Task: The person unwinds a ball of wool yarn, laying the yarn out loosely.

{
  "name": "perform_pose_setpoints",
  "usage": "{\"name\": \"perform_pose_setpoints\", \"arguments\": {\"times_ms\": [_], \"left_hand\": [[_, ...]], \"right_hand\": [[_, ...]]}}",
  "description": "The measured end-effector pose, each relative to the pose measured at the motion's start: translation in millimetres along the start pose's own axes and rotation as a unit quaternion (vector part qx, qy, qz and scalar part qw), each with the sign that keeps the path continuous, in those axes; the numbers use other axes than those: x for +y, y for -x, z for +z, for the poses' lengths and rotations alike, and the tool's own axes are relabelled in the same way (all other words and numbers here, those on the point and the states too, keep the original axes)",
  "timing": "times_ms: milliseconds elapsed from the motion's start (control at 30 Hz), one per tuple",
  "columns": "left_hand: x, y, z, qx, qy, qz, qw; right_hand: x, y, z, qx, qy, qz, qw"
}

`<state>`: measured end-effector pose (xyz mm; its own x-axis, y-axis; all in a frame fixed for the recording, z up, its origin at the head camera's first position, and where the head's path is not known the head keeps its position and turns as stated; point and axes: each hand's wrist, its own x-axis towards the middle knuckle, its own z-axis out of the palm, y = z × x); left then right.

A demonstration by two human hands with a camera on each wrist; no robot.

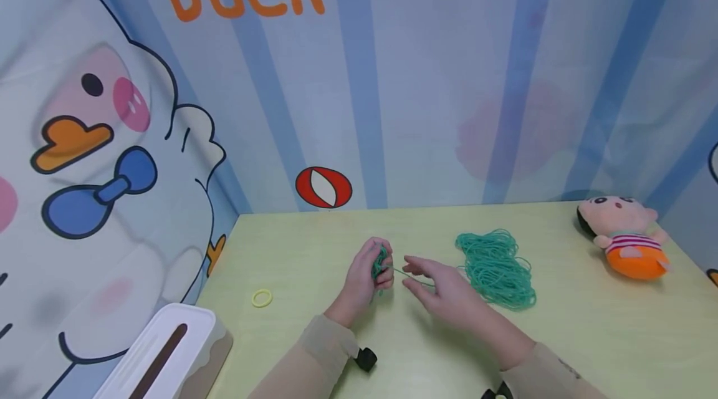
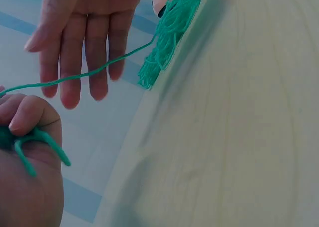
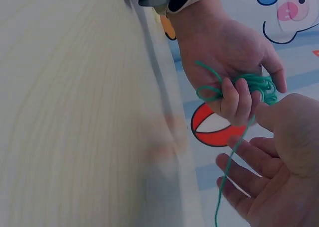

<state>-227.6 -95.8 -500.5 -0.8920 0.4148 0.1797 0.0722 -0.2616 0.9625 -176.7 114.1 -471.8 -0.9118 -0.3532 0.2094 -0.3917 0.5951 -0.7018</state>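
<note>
My left hand (image 1: 354, 280) grips a small wound bundle of green yarn (image 3: 259, 85), its fingers curled round it against the palm. A short tail and a loop poke out below that palm in the right wrist view. From the bundle a single strand (image 2: 75, 77) stretches past my right hand (image 1: 451, 296) toward a large loose skein of green yarn (image 1: 496, 268) on the table. The right hand's fingers (image 2: 71, 62) are extended and spread a little beside the strand, not closed on it. Whether they touch it I cannot tell.
A pale yellow ring (image 1: 261, 298) lies on the table (image 1: 303, 243) at the left. The white-topped box with a slot (image 1: 193, 318) stands at the near left edge. At the far right lies a plush doll (image 1: 625, 240) in orange shorts. A printed cloth (image 1: 426, 75) hangs behind.
</note>
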Motion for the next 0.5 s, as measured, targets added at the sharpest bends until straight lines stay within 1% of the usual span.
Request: {"name": "perform_pose_setpoints", "arguments": {"times_ms": [67, 133, 200, 267, 333, 433, 500], "left_hand": [[0.3, 0.6, 0.4, 0.005, 0.003, -0.004, 1.0000], [0.0, 0.6, 1.0, 0.017, 0.001, -0.009, 0.9998], [0.2, -0.3, 1.8, 0.032, 0.003, -0.016, 0.9994], [0.2, -1.4, 2.4, 0.046, 0.001, -0.017, 0.9988], [0.6, -2.1, 2.7, 0.051, -0.004, -0.011, 0.9986], [0.2, -1.9, 2.2, 0.053, -0.023, 0.005, 0.9983], [-0.6, -1.1, 0.8, 0.055, -0.045, 0.017, 0.9973]], "right_hand": [[-3, -5, 6.4, -0.005, -0.023, 0.013, 1.000], [-5, -7, 7.9, 0.007, -0.033, 0.022, 0.999], [-4, -6, 4.8, 0.023, -0.032, 0.030, 0.999], [-2, -3, -2.7, 0.044, -0.023, 0.033, 0.998], [1, 1, -13.5, 0.062, -0.014, 0.037, 0.997], [7, 7, -31.5, 0.084, -0.004, 0.033, 0.996], [11, 11, -42.7, 0.094, 0.001, 0.029, 0.995]]}}
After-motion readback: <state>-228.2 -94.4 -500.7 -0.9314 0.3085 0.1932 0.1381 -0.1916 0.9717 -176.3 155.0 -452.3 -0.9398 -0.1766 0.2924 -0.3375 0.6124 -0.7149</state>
